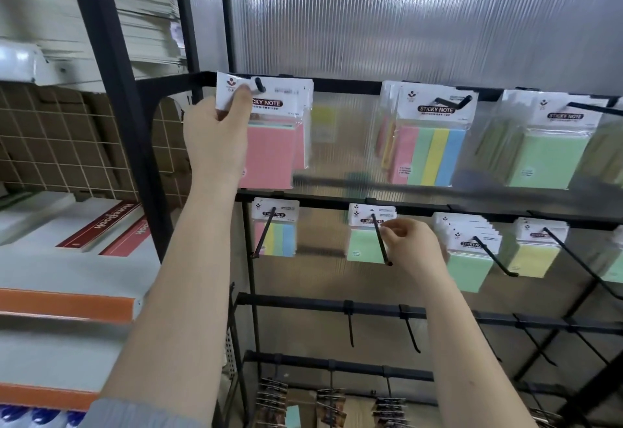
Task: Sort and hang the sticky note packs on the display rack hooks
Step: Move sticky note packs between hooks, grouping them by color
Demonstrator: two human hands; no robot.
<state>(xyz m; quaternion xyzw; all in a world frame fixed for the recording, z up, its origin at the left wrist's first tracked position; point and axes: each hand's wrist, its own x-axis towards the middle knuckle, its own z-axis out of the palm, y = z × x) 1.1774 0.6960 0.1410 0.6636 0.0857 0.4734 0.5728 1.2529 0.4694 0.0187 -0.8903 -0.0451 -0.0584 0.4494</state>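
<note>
My left hand [215, 137] pinches the white header card of a pink sticky note pack [269, 157] at the top-left hook [259, 85] of the black display rack [337, 83]. More pink packs hang behind it. My right hand [411, 245] pinches the black hook [381, 242] on the second bar, in front of a green pack [364, 245] hanging there. Multicolour striped packs [428, 154] and green packs [553, 161] hang on the top bar.
On the second bar hang a striped pack [276, 238], green packs [467, 269] and yellow packs [532, 259]. Bare hooks [350, 326] line the third bar, with binder clips [330, 407] below. Notebooks [101, 232] and boxes fill the shelf on the left.
</note>
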